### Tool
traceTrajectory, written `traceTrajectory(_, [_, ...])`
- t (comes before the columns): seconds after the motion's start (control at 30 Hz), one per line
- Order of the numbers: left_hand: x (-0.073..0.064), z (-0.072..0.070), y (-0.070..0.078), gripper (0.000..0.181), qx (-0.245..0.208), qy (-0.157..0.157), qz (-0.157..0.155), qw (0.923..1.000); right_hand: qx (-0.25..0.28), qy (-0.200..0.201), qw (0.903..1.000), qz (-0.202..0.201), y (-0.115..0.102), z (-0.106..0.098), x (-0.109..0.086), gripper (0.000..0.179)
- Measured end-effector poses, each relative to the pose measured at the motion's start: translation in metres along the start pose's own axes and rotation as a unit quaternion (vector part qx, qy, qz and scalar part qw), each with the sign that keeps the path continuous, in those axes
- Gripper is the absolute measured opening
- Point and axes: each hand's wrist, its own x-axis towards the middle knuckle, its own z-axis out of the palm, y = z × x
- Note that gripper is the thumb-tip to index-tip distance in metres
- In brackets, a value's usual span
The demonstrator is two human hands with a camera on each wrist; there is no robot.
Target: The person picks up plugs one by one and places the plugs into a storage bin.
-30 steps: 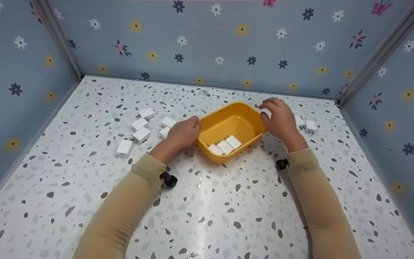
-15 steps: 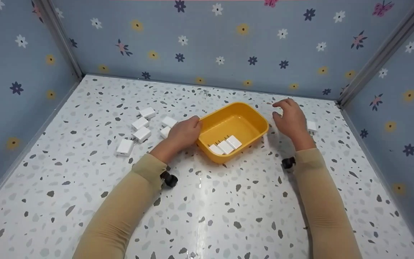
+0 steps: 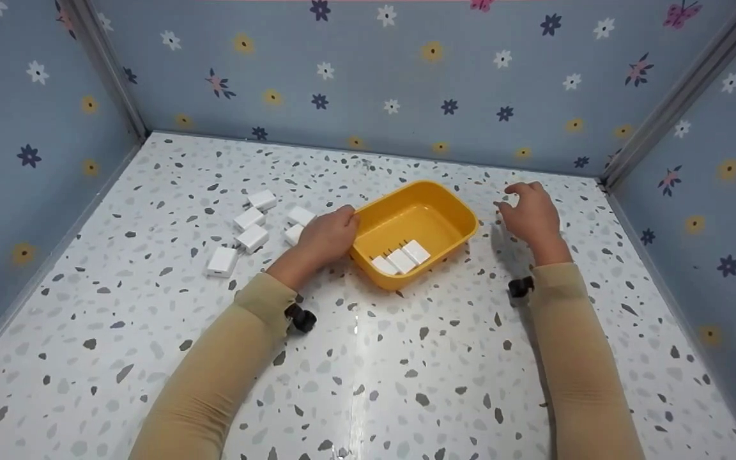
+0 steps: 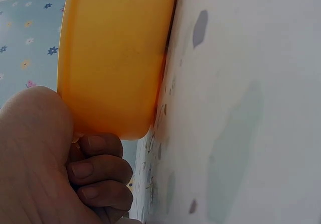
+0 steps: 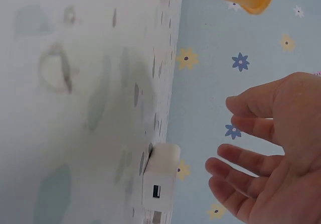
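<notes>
A yellow plastic box [image 3: 448, 248] stands on the speckled table, with three white plug chargers [image 3: 400, 261] lying inside along its near side. My left hand [image 3: 329, 236] grips the box's left end, thumb on the rim; its other fingers [image 4: 103, 169] curl beneath that edge in the left wrist view. To the right of the box, my right hand [image 3: 532, 217] hovers with nothing in it, its fingers apart and loosely bent. Close by it in the right wrist view lies a white charger [image 5: 160, 179] with its USB port showing; the hand hides it in the head view.
Left of the box lie several more white chargers [image 3: 222, 262], two of them right beside my left hand, one partly covered by it. Flower-patterned panels [image 3: 368, 76] enclose the table at the back and both sides.
My right hand has moved away from the box's right rim, further right, over the chargers there, which it now covers from the head view. Left hand and box have stayed in place.
</notes>
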Motion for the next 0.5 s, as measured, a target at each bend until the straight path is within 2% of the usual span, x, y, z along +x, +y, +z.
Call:
traceTrajectory(0.1, [0.0,0.0,0.0,0.038,-0.003,0.0,0.0,1.0,-0.008,-0.006,0.9998,0.02,0.003,-0.001,0.001,0.045])
traceTrajectory(0.33, [0.001,0.001,0.0,0.036,-0.019,-0.003,-0.008,0.9998,-0.031,-0.018,0.9988,0.033,0.012,-0.002,0.002,0.051])
traceTrajectory(0.5, [0.001,0.001,0.0,0.036,-0.02,-0.003,-0.007,0.9998,-0.048,-0.036,0.9966,0.057,0.015,-0.001,0.003,0.056])
